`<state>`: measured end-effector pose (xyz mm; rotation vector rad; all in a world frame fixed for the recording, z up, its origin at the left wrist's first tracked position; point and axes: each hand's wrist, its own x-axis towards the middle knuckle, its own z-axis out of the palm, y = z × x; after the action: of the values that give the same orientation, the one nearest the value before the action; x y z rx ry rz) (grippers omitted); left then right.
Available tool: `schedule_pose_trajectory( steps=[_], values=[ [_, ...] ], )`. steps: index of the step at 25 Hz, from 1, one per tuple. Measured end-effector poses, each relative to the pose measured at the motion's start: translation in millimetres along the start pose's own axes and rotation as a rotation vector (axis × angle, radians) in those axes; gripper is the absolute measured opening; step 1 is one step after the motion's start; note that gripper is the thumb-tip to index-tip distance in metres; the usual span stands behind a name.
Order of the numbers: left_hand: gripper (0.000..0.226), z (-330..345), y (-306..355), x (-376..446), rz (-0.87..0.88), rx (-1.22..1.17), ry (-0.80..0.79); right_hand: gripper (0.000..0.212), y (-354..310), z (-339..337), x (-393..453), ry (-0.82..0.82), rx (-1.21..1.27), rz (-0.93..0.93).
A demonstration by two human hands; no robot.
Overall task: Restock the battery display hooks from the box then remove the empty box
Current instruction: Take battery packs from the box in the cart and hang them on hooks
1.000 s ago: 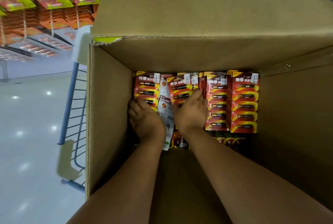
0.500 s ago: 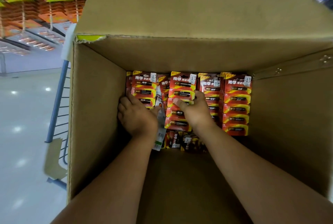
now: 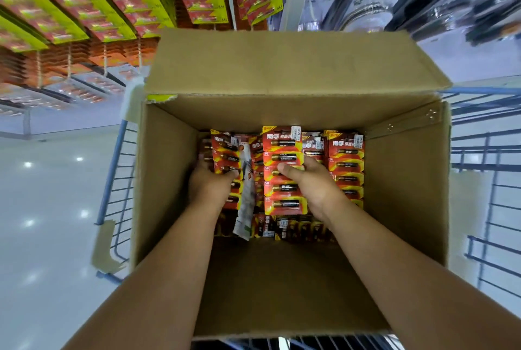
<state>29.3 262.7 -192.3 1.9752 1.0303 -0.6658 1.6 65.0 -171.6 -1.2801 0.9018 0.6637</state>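
Now both hands deep in open brown cardboard box (image 3: pixel 169 180). Right hand (image 3: pixel 313 183) pinches red-and-yellow battery blister card (image 3: pixel 283 170), thumb on front, fingers behind. Left hand (image 3: pixel 210 186) grips left stack of battery cards (image 3: pixel 225 158). Advice: lift card straight up, keep neighbours down. Card upright, long axis toward far wall, header end farthest. Hanging display packs (image 3: pixel 112 11) above left.
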Motion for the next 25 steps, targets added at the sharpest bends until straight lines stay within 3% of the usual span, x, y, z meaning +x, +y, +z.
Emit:
schedule_pose_trajectory(
  steps=[6,13,19,25],
  values=[
    [0.027,-68.9,25.6,-82.0,0.144,-0.233,-0.299,0.019,-42.1,8.6,-95.5,0.004,0.073,-0.064],
    [0.030,-169.6,55.2,-159.2,0.406,-0.396,-0.460,0.027,-90.9,36.0,-205.2,0.035,0.162,-0.297],
    [0.034,-264.9,82.1,-210.4,0.667,-0.509,-0.377,0.024,-139.5,58.7,-277.1,-0.030,0.129,-0.470],
    [0.027,-347.1,69.4,-277.1,0.811,-0.607,-0.204,0.022,-181.0,97.4,-344.2,-0.237,0.052,-0.629]
  ],
)
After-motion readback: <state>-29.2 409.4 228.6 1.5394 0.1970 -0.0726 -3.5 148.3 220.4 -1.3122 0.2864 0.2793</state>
